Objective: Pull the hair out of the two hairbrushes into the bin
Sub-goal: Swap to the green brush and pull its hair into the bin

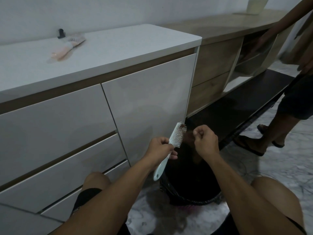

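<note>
Bin: the black bin (191, 187) stands on the floor between the knees, right under both hands.
Left hand: the left hand (160, 148) grips the white brush (176, 138) where the handle meets the head, bristles facing the other hand.
Right hand: the right hand (204, 141) is curled, thumb and finger pinched together just beside the bristles (likely on some hair, but the strands are too thin to see).
How to do it well: I think it is best to keep the brush over the bin, pull the hair along the bristles and let it drop inside.
Hair left: a brown clump (182, 127) sits at the top of the brush.
Second brush: the pink brush (68, 47) lies on the counter (135, 48), near its back edge by the wall, blurry.
Hard to see: the bin's inside is too dark.
</note>
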Tool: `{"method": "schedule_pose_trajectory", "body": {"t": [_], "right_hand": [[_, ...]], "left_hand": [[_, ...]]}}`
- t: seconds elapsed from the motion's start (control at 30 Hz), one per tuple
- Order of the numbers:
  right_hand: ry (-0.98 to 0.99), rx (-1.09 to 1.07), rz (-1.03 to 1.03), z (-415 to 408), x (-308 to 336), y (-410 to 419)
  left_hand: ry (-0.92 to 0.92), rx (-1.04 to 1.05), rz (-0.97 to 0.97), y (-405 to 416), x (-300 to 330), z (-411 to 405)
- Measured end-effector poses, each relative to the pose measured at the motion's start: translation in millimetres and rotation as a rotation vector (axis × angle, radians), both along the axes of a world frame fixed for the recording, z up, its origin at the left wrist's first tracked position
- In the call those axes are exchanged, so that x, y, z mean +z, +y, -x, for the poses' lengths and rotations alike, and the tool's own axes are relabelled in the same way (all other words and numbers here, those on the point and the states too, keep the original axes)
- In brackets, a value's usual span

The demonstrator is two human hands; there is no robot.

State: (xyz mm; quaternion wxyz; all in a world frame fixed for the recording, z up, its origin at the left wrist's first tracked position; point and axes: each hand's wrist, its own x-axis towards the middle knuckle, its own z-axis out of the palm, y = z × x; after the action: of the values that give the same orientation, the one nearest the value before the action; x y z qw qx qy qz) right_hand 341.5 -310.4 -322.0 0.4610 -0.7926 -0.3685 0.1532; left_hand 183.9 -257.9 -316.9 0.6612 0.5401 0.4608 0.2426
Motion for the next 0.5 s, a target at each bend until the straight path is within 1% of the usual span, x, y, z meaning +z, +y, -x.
{"method": "schedule_pose_trajectory", "body": {"t": [0.07,0.13,0.2,0.3,0.43,0.5], "right_hand": [[0.03,0.068,-0.01,1.2,0.0,-0.4],[0.118,0.169,-0.031,4.6,-0.5,-1.7],[0.128,0.234,-0.052,7.2,-2.5,-2.5],[0.045,0.153,-0.054,4.7,-3.5,-0.5],[0.047,-0.04,-0.01,-1.9,0.0,0.4],[0.058,-0.077,-0.023,-4.4,-0.2,0.0]], "left_hand": [[-0.012,-0.003,0.007,0.4,1.0,0.7],[-0.013,-0.008,0.006,1.3,1.8,0.4],[-0.019,-0.008,0.006,1.4,2.4,-0.7],[-0.038,-0.014,0.015,-0.2,3.1,-1.6],[-0.051,-0.007,0.028,-0.3,0.9,0.2],[-0.047,-0.015,0.024,-0.2,-0.1,1.3]]}}
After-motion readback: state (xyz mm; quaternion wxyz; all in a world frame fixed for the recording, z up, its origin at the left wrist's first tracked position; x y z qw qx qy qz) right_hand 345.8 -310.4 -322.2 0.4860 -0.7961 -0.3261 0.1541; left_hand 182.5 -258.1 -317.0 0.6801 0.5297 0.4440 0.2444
